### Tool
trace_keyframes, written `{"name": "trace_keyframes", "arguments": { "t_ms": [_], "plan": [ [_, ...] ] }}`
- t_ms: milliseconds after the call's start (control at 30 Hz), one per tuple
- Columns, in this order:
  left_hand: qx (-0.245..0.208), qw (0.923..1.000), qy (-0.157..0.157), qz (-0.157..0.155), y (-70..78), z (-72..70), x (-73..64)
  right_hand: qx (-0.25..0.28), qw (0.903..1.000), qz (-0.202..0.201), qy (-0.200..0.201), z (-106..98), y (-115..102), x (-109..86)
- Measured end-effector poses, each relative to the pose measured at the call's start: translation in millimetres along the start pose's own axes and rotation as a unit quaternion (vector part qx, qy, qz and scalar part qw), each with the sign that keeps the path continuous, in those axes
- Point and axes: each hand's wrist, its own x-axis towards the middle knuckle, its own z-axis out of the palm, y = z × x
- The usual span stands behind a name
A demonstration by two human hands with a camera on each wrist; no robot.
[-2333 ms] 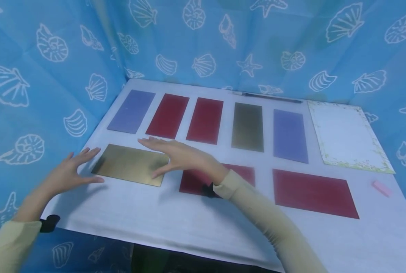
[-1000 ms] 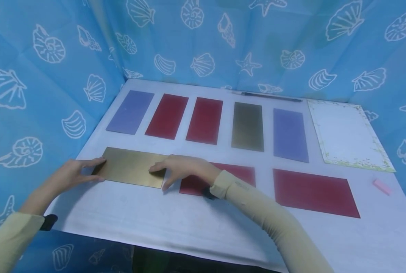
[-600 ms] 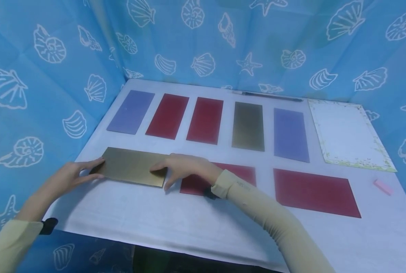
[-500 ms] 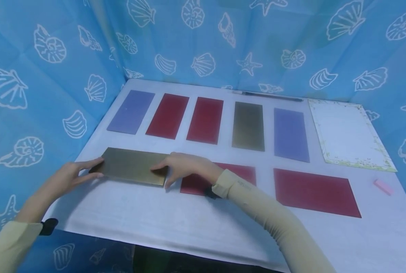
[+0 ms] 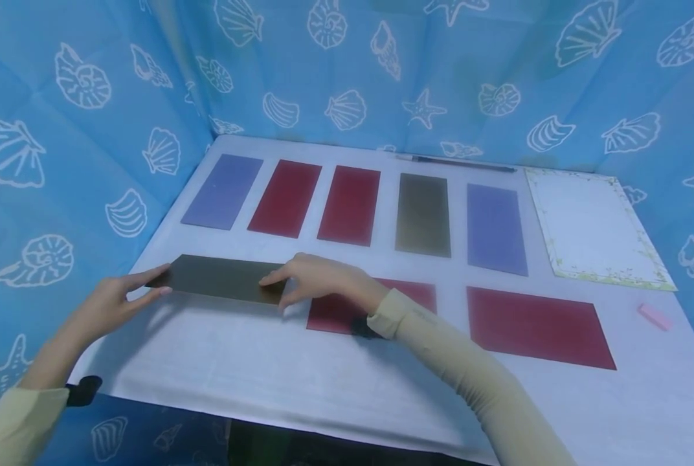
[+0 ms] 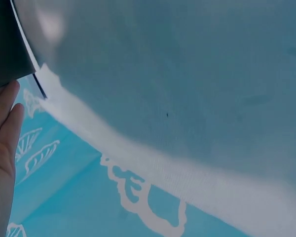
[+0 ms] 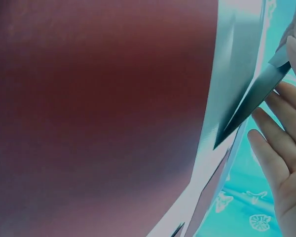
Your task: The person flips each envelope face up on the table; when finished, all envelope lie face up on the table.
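A gold rectangular card [image 5: 219, 278] is held at its two short ends, its near edge tipped up off the table with a shadow beneath. My left hand [image 5: 105, 304] pinches the left end between thumb and fingers. At the right end, my right hand [image 5: 326, 278] grips the card likewise, its wrist over a red card [image 5: 408, 294]. In the left wrist view, fingertips meet a dark corner of the gold card [image 6: 10, 54]. The right wrist view shows the gold card [image 7: 256, 96] nearly edge-on beside the fingers of my right hand [image 7: 286, 158].
A back row holds purple cards [image 5: 224, 191], red cards [image 5: 285, 197] and another gold card [image 5: 423, 213]. Another red card [image 5: 539, 327] lies front right. Farther off are a bordered white sheet [image 5: 600, 226], a pink eraser [image 5: 654, 317] and a thin brush-like stick [image 5: 463, 164] on the white table [image 5: 324, 388].
Both hands came down onto the gold card's ends and took hold. Since then its near edge has risen, and its face has gone from bright gold to dark.
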Motion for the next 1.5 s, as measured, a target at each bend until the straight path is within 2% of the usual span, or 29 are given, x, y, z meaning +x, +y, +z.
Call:
{"name": "trace_keyframes", "arguments": {
  "t_ms": [100,333,567,800,900,1000,1100,1233,1300,1367,1467,1500],
  "plan": [
    [-0.014,0.9998,0.013,-0.003,0.9,-0.2,-0.7,0.008,0.9999,0.004,0.009,-2.1,-2.9,-2.8],
    [-0.07,0.9959,0.048,-0.033,-1.2,2.0,-1.5,0.022,0.9988,-0.005,0.044,-6.3,-2.0,-6.5],
    [-0.081,0.9915,0.083,-0.06,-4.8,4.2,-1.6,0.024,0.9955,-0.02,0.089,-10.7,-2.1,-11.5],
    [-0.115,0.984,0.132,-0.033,-7.3,4.1,2.3,0.034,0.9895,-0.035,0.136,-14.3,-3.5,-16.2],
    [-0.126,0.9789,0.158,-0.03,-16.1,7.9,3.3,0.051,0.9849,-0.044,0.16,-16.1,-4.4,-18.1],
    [-0.163,0.971,0.174,-0.023,-19.7,9.7,3.8,0.068,0.9789,-0.055,0.185,-17.7,-5.0,-19.3],
    [-0.18,0.9668,0.18,-0.022,-16.4,8.2,3.7,0.08,0.9727,-0.065,0.208,-19.0,-5.0,-20.1],
    [-0.169,0.9675,0.188,-0.013,-27.2,12.0,4.2,0.083,0.965,-0.08,0.235,-19.9,-5.1,-20.9],
    [-0.147,0.9686,0.201,-0.009,-43.4,19.0,5.7,0.083,0.961,-0.085,0.25,-20.7,-5.5,-21.5],
    [-0.144,0.9685,0.203,-0.005,-50.0,21.7,5.8,0.084,0.9569,-0.081,0.266,-21.3,-5.5,-21.7],
    [-0.119,0.9722,0.201,-0.018,-48.9,22.0,5.4,0.089,0.953,-0.064,0.282,-21.6,-4.5,-22.1],
    [-0.118,0.9726,0.199,-0.02,-43.4,20.2,4.6,0.091,0.9522,-0.057,0.286,-21.4,-4.0,-22.2]
  ]
}}
